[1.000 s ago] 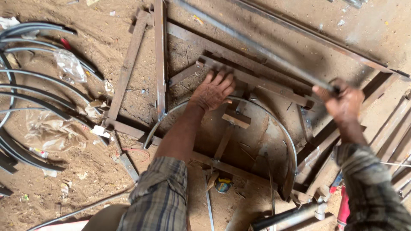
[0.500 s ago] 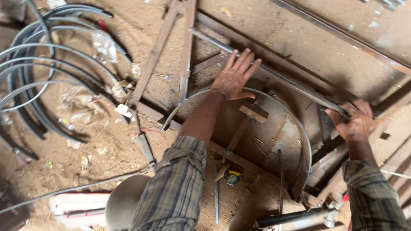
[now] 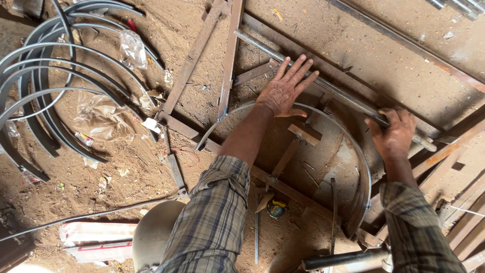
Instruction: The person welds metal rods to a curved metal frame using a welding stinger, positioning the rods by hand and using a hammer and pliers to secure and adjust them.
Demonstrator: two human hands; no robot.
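Head view | left hand (image 3: pixel 284 91) flat, fingers spread, pressing on the long steel rod (image 3: pixel 323 86) | right hand (image 3: pixel 396 134) clamped round that rod's lower end (above the curved metal hoop (image 3: pixel 365 184)) | sandy floor (image 3: pixel 121 167).

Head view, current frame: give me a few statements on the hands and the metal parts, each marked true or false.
1. The left hand lies flat with fingers spread on the metal frame. True.
2. The right hand holds a hammer. False: its grip is closed around a long metal rod.
3. A stack of curved metal strips lies on the dirt at the left. True.
4. The curved band under the arms forms a full closed ring. False: only an arc shows.
5. Both sleeves are plain white. False: they are plaid.
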